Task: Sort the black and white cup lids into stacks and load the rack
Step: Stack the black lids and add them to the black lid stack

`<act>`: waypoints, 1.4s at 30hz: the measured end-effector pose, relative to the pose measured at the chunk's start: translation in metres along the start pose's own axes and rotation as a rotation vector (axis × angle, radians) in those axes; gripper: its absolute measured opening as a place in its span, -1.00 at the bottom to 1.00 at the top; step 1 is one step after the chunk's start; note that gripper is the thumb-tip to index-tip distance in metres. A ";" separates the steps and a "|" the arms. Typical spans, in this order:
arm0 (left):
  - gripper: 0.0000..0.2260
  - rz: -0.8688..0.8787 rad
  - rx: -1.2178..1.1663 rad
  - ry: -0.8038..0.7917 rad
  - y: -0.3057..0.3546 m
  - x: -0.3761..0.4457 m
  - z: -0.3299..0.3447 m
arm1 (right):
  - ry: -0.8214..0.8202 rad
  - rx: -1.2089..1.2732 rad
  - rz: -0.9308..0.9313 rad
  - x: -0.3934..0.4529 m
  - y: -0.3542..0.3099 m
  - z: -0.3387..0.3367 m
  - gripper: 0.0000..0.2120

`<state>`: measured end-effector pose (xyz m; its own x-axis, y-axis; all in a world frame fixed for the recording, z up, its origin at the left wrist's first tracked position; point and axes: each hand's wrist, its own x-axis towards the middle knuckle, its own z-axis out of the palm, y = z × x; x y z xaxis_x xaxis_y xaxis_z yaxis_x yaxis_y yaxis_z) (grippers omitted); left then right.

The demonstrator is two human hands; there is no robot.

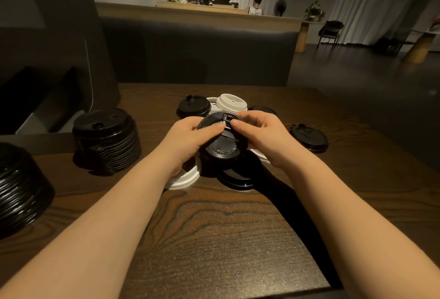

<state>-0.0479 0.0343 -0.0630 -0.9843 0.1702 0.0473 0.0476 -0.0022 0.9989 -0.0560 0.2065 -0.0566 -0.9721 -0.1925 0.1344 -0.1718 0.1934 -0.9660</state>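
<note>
Both hands hold a small stack of black lids (pixel 221 144) above the middle of the wooden table (pixel 214 239). My left hand (pixel 188 139) grips its left side with the thumb on top. My right hand (pixel 262 137) grips the right side, thumb on the top lid's flap. Loose lids lie around and below: a white lid (pixel 185 177) under my left wrist, a black lid (pixel 238 179) below the stack, a black lid (pixel 308 138) at the right, a black lid (pixel 193 107) and white lids (pixel 232 102) behind. No rack shows.
A tall stack of black lids (pixel 107 139) stands at the left, and another black stack (pixel 21 189) sits at the near left edge. A dark bench back (pixel 195 53) runs behind the table. Two people sit far off at a counter.
</note>
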 end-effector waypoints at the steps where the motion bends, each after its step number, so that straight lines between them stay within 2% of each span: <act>1: -0.89 0.003 0.039 0.002 -0.002 0.001 -0.001 | -0.001 0.001 -0.008 -0.001 -0.001 0.001 -0.88; 4: -0.87 -0.017 0.028 0.026 -0.002 0.002 -0.005 | 0.032 0.078 0.014 -0.004 -0.001 0.008 -0.89; 8: -0.84 0.015 -0.122 0.185 0.003 0.003 -0.016 | -0.055 0.520 0.178 -0.008 0.000 0.027 -0.61; 10: -0.85 0.020 -0.183 0.232 0.007 0.003 -0.020 | -0.102 0.564 0.208 -0.010 0.000 0.032 -0.73; 12: -0.78 -0.013 -0.233 0.201 0.009 0.003 -0.022 | -0.108 0.568 0.207 -0.011 -0.002 0.032 -0.86; 15: -0.70 -0.082 -0.298 0.153 0.009 0.003 -0.020 | -0.101 0.509 0.191 -0.009 -0.003 0.029 -0.90; 18: -0.80 -0.083 -0.262 0.143 0.005 0.004 -0.017 | -0.072 0.401 0.161 -0.008 0.000 0.030 -0.90; 20: -0.78 -0.079 -0.262 0.145 0.005 0.005 -0.019 | -0.066 0.436 0.158 -0.008 0.001 0.031 -0.92; 22: -0.67 -0.087 -0.247 0.118 0.005 0.006 -0.022 | -0.083 0.447 0.149 -0.008 0.002 0.031 -0.79; 25: -0.59 -0.085 -0.237 0.023 0.006 0.002 -0.020 | -0.005 0.257 0.082 -0.008 0.004 0.031 -0.66; 30: -0.71 -0.030 -0.317 0.003 0.012 -0.003 -0.009 | 0.099 0.319 0.000 -0.004 0.001 0.023 -0.76; 34: -0.83 0.006 -0.197 0.061 0.008 -0.002 -0.004 | 0.113 0.298 0.019 -0.003 0.003 0.018 -0.76; 38: -0.88 0.050 -0.083 0.067 0.006 -0.002 -0.008 | 0.059 0.326 -0.002 -0.003 0.002 0.014 -0.68; 42: -0.85 0.126 0.044 0.034 0.009 -0.007 -0.009 | 0.084 0.245 -0.129 -0.006 -0.003 0.007 -0.86</act>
<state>-0.0423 0.0246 -0.0544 -0.9751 0.1376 0.1737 0.1782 0.0215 0.9838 -0.0480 0.1999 -0.0561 -0.9562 -0.1180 0.2680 -0.2615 -0.0680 -0.9628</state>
